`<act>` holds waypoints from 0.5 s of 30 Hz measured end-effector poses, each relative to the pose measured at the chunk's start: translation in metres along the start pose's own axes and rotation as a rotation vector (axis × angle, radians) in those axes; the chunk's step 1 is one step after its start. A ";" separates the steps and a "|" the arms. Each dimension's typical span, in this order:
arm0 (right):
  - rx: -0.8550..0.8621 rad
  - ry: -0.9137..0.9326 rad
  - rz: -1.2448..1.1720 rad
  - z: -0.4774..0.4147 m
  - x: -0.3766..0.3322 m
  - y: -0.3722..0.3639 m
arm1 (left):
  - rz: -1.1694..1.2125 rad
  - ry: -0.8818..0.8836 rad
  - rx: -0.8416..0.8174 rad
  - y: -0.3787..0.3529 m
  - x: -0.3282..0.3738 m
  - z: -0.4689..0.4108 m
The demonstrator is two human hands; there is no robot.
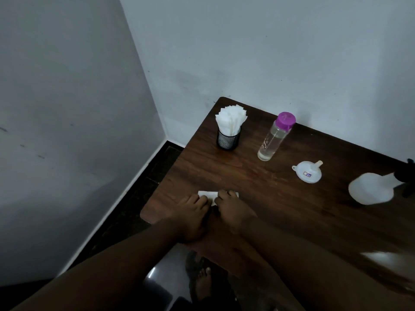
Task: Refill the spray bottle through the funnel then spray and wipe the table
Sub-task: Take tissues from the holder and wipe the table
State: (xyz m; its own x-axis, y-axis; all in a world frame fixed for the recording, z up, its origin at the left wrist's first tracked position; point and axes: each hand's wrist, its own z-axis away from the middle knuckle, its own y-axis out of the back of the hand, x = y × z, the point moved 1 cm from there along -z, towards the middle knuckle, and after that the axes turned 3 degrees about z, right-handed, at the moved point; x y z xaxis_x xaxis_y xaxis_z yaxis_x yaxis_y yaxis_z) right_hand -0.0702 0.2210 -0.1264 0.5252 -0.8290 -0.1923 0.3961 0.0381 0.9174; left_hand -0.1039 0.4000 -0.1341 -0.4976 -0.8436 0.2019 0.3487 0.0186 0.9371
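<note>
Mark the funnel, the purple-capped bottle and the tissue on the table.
funnel [303, 176], head view, on its wide bowl.
bottle [272, 140], head view, on its clear body.
tissue [207, 194], head view, on the uncovered white strip.

Premises: corner of a plain indoor room, either a home or a small eatery; which one cannot be told.

A wooden table [247, 176] is set into a corner of bare painted walls [247, 52]. White skirting [125, 191] and dark polished floor tiles [152, 176] lie left of the left hand [190, 216]. Ahead of the right hand [233, 214], a mesh cup [228, 141] of paper napkins [230, 118] stands on the table.
</note>
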 end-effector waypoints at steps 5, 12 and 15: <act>0.004 0.149 -0.079 0.010 0.025 -0.001 | 0.098 0.102 -0.036 0.002 0.045 0.009; -0.021 0.197 -0.102 0.045 0.050 0.003 | 0.193 0.224 -0.095 -0.004 0.104 -0.001; -0.061 0.183 -0.104 0.061 0.066 -0.004 | 0.235 0.278 -0.106 -0.007 0.134 -0.010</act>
State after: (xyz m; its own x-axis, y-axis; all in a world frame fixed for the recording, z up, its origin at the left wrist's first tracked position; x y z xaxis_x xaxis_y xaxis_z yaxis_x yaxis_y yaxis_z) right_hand -0.0833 0.1323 -0.1213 0.6048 -0.7153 -0.3501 0.4970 -0.0045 0.8677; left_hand -0.1651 0.2818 -0.1160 -0.1647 -0.9365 0.3095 0.5155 0.1858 0.8365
